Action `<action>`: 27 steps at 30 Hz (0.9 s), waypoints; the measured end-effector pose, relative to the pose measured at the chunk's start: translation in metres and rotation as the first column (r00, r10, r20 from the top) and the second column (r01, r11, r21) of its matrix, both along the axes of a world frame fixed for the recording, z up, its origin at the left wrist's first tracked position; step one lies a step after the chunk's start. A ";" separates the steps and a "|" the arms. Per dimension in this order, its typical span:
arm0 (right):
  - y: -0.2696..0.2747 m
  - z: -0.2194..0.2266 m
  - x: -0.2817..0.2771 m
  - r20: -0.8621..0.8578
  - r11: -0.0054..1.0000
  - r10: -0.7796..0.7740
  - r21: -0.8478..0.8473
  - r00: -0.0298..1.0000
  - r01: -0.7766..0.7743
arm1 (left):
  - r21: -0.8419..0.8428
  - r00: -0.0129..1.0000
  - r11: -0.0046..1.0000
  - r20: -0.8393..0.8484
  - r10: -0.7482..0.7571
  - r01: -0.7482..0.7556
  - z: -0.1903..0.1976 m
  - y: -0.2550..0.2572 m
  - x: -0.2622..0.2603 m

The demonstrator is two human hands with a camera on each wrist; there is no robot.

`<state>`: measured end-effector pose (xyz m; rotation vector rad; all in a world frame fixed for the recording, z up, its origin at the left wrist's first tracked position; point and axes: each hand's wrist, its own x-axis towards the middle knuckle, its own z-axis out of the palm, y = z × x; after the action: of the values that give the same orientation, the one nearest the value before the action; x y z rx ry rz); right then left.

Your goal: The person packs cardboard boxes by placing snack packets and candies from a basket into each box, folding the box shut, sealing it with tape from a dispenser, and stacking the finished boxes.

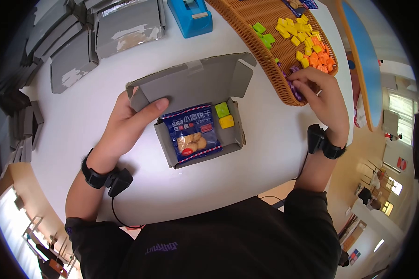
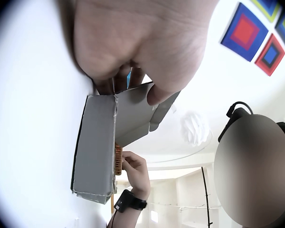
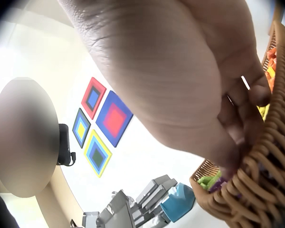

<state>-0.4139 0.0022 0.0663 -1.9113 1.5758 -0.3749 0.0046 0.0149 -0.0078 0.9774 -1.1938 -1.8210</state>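
Observation:
A small grey cardboard box stands with its lid raised. Inside lie a blue biscuit packet, a green wrapped candy and a yellow wrapped candy. My left hand grips the lid's left side, thumb on the inner face and fingers behind it. Over at the wicker basket, my right hand reaches past the near rim with bent fingers. Its thumb and fingertips are among purple wrapped candies; I cannot tell whether they pinch one.
Green, yellow and orange candies lie grouped in the basket, with another blue packet at its far end. A blue tape dispenser stands behind the box. Several grey boxes are piled at the back left.

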 end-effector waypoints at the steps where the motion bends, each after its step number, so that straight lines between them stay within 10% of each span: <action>1: -0.003 -0.007 0.000 -0.026 0.997 0.003 -0.083 1.000 -0.005 | -0.006 1.000 1.000 0.019 -0.016 0.016 -0.001 -0.001 0.001; 12: -0.005 0.002 0.010 -0.028 0.990 0.051 -0.127 0.998 -0.054 | -0.038 0.999 0.999 0.009 -0.037 0.038 -0.002 -0.002 0.000; 17: 0.004 0.012 0.023 0.372 0.926 -0.140 -0.279 0.918 0.254 | -0.068 0.999 0.997 -0.021 -0.047 0.046 -0.002 -0.002 -0.002; 21: 0.031 0.013 0.070 0.306 0.965 0.220 -0.204 0.926 -0.162 | -0.076 0.998 0.996 -0.010 -0.056 0.055 -0.004 -0.003 0.000; 27: 0.048 -0.003 0.105 0.244 0.924 0.340 0.092 0.908 -0.371 | -0.069 0.998 0.996 -0.021 -0.053 0.051 -0.004 -0.003 -0.001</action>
<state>-0.3091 0.0506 0.0629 -1.9254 1.0509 -0.3024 0.0035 0.0123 -0.0123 0.8922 -1.2698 -1.8147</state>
